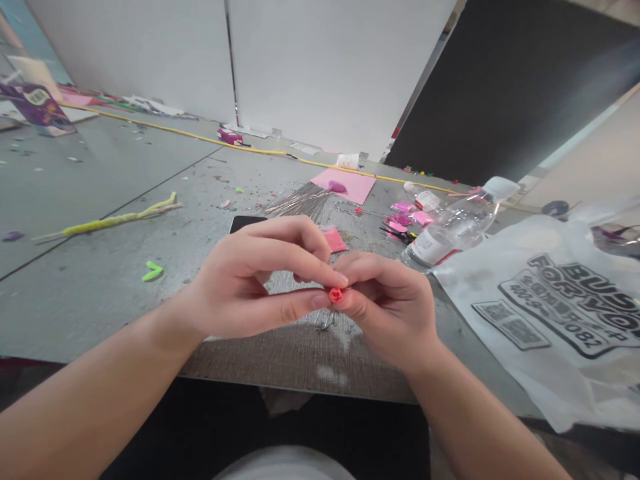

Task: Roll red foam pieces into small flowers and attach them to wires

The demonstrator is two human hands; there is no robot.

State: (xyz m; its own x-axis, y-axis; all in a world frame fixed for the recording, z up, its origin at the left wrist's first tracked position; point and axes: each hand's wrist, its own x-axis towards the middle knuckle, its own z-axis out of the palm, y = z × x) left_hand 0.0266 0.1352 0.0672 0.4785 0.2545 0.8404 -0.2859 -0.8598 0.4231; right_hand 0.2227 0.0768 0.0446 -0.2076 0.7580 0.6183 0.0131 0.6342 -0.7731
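Pressure is mattering: my left hand (260,273) and right hand (397,300) are both pinching the small red piece (335,295) over the near counter (95,293); I'm favouring light contact, sparing its folds.

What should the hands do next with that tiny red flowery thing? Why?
Maybe gently turn the small, bright-red, rosebud-shaped, clay-like piece a little: the bare left hand and bare right hand meet around it, and mostly its folded end shows, so turning could reveal its sides.
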